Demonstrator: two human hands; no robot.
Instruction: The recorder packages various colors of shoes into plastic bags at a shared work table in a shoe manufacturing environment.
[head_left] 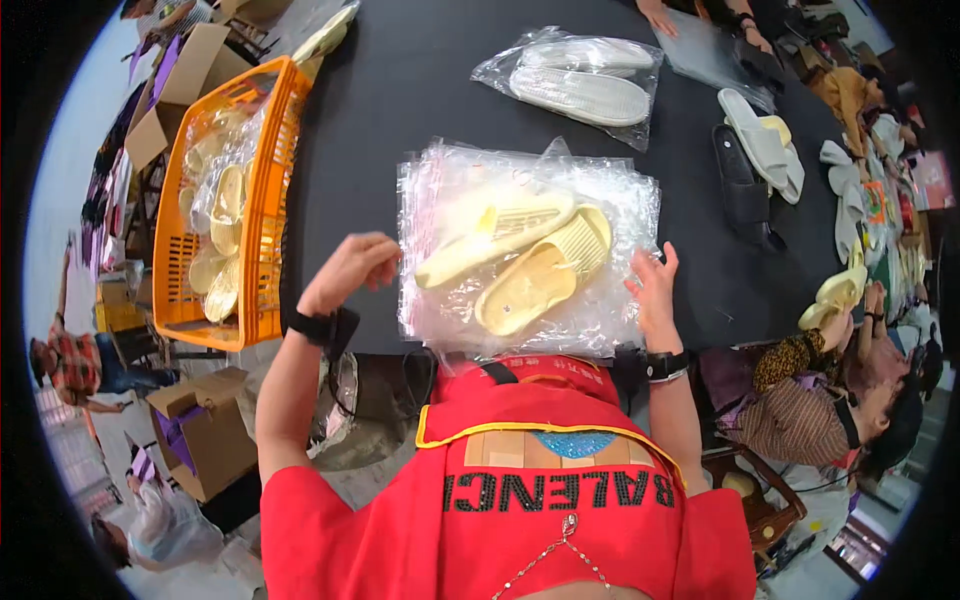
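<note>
Two pale yellow slippers lie on a stack of clear plastic bags in front of me. One slipper rests on its side; the nearer slipper faces up, showing its insole and ribbed strap. Whether the top film covers any part of them I cannot tell. My left hand, fingers curled inward and nothing visible in them, hovers just left of the stack. At the stack's right edge is my right hand, open with fingers apart, close to the film and holding nothing.
An orange basket of bagged slippers stands left. Farther along the black table lies a bagged white pair. Loose white and black slippers lie right. Another person's hands are at the far edge; co-workers sit right.
</note>
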